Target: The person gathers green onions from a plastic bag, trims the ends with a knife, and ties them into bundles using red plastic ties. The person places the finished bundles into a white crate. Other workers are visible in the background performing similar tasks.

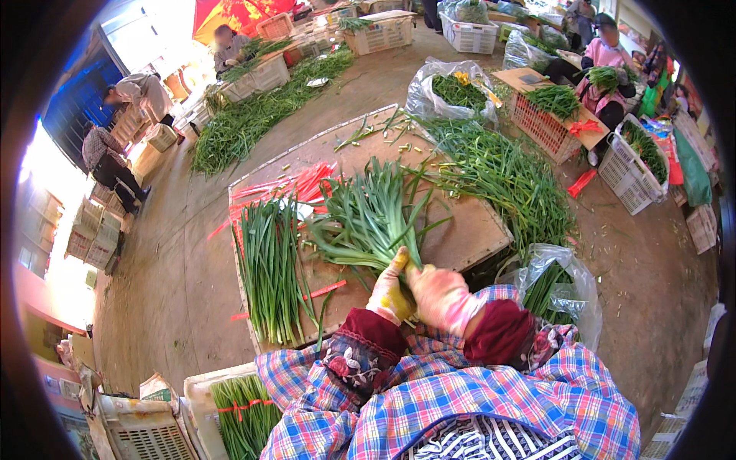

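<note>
A loose bunch of long, flat-leaved greens (379, 213), chive-like, fans out over the board table before me. My left hand (394, 290), in a yellow-stained glove, grips its stalks with the thumb up along them. Against the same stalks, my right hand (444, 296) is curled, gloved and blurred by motion; it hides most of the stalk ends. To the left lies a neat pile of greens (270, 270), stems towards me. Behind it are red tie strips (287, 187), and one red strip (325, 289) lies apart nearer me.
A large heap of greens (500, 178) borders the board's right side. Plastic bags of greens (555, 293) stand at right. By my left side is a white crate (198, 397) with a tied bunch (244, 411). Several people work farther off among crates and greens on the floor.
</note>
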The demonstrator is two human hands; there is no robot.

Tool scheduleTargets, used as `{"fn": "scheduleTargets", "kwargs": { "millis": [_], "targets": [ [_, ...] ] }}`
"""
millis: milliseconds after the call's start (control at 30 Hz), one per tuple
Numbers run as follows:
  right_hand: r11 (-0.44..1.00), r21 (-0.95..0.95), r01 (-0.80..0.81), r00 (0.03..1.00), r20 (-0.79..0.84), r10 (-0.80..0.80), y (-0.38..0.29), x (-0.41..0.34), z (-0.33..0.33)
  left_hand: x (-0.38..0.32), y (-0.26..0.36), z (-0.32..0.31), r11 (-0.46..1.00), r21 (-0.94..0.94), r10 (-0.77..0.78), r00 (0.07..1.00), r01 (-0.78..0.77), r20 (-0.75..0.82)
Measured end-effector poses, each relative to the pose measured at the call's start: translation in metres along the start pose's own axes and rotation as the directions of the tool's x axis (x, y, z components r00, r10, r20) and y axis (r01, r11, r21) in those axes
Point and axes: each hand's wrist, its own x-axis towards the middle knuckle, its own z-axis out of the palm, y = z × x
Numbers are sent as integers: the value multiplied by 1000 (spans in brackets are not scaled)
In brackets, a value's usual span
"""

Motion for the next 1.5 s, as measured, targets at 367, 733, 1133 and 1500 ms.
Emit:
{"fn": "scheduleTargets", "kwargs": {
  "millis": [367, 733, 1133, 1500],
  "targets": [
    [353, 891, 286, 946, -322, 47, 64, 8, 12, -34, 23, -34, 990, -140, 1, 977, 30, 215],
    [367, 863, 349, 913, -401, 77, 18, 9, 41, -64, 12, -20, 974, 139, 159, 979, -177, 130],
    [285, 659, 696, 717, -608, -341, 18, -35, 7, -49, 16, -31, 966, -253, -3, 980, 54, 198],
    [340, 935, 99, 577, -332, 746, 191, 33, -28, -184, 113, 101, 447, 787, 610, 788, -426, 81]
  ]
}}
